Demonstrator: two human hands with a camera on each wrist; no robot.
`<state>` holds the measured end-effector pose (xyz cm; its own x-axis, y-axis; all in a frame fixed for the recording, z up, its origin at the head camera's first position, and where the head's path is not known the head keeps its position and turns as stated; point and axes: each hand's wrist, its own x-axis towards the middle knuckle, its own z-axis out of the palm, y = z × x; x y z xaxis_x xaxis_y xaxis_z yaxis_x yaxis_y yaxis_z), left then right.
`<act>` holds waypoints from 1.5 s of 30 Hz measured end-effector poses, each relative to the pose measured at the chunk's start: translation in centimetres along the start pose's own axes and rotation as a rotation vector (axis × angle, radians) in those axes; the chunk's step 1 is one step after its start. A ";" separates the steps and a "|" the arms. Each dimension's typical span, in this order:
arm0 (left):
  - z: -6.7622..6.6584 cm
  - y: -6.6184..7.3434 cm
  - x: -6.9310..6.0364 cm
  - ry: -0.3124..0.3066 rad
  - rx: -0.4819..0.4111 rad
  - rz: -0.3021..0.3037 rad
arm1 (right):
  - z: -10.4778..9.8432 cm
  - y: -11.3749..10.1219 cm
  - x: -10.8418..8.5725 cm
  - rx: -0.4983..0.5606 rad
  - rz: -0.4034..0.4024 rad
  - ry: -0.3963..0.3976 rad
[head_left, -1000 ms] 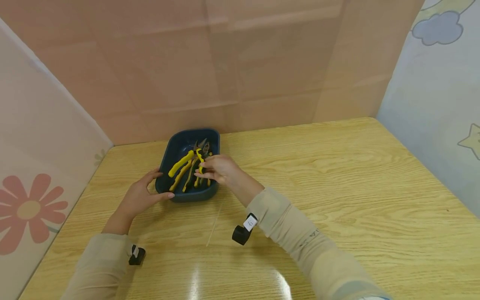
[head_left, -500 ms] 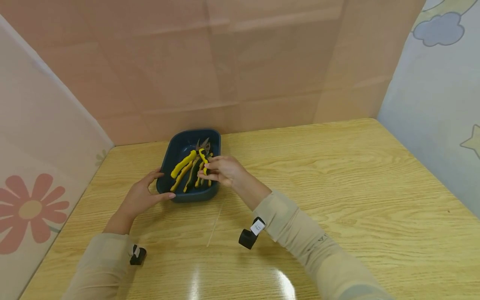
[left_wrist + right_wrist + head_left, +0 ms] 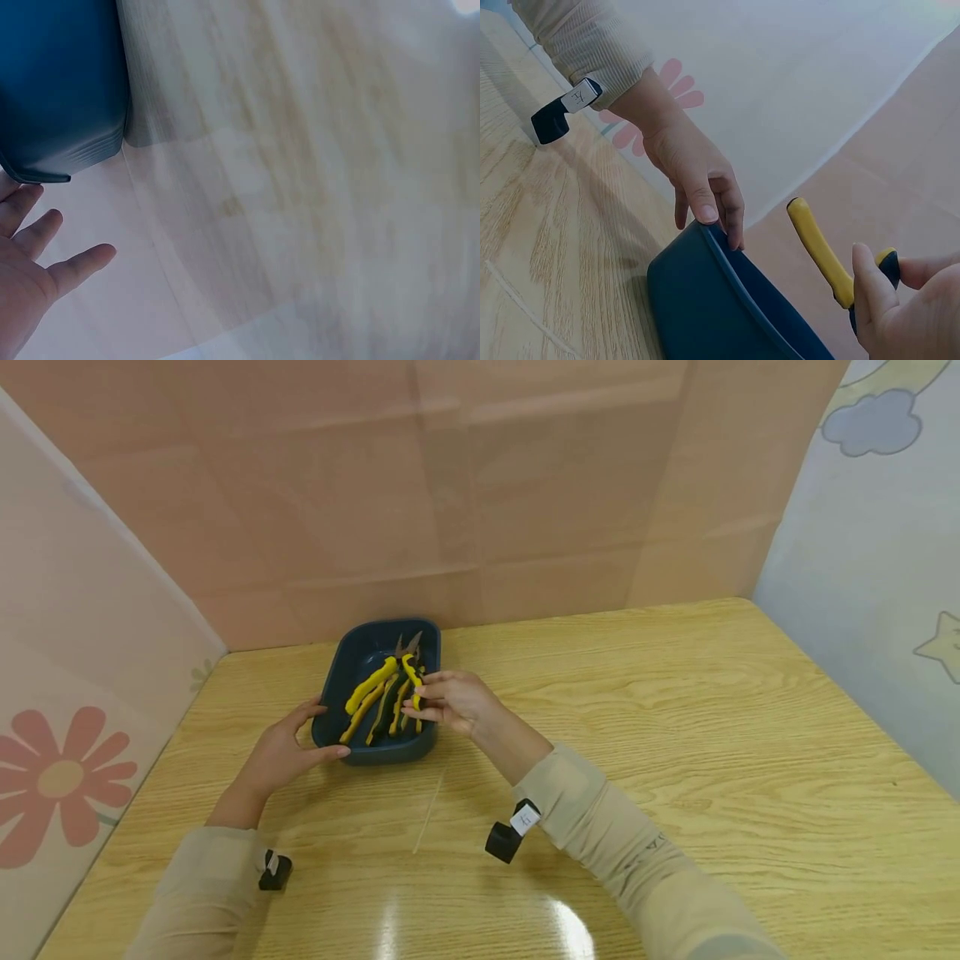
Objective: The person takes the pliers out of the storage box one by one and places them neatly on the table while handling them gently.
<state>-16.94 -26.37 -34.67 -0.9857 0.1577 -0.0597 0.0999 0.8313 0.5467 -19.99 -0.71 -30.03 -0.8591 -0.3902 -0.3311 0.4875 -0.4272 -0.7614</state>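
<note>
A dark blue bin (image 3: 390, 757) stands at the back left of the table, holding several pliers with yellow and black handles (image 3: 358, 713). My left hand (image 3: 281, 758) grips its near left corner, thumb on the front rim and fingers along the left side. My right hand (image 3: 467, 705), over the bin's right side, pinches one handle of a pair of pliers (image 3: 411, 670). The right wrist view shows the other yellow handle (image 3: 814, 244) spread away from the right hand (image 3: 919, 315). The fingers hide part of the gripped handle.
A thin pale strip (image 3: 428, 816) lies on the wooden table (image 3: 637, 735) in front of the bin. Behind the bin rises a pinkish-brown covering (image 3: 450, 510). Patterned walls flank the table on both sides.
My right hand has moved slightly right with the pliers, whose handles and jaws have shifted right too. The left hand and bin have stayed nearly still.
</note>
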 end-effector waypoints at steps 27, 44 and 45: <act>-0.1 0.1 -0.1 0.004 -0.006 0.008 | -1.6 -0.7 -0.7 0.041 -0.043 -0.030; 0.1 -0.2 0.0 0.012 -0.021 0.004 | -2.9 -1.1 -1.0 0.059 -0.075 0.004; 0.1 -0.1 0.0 0.012 -0.023 0.005 | -3.0 -1.1 -1.0 0.062 -0.077 0.005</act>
<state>-16.98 -26.40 -34.86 -0.9868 0.1553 -0.0465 0.1021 0.8181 0.5660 -20.13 2.62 -30.53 -0.8952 -0.3498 -0.2760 0.4285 -0.5056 -0.7488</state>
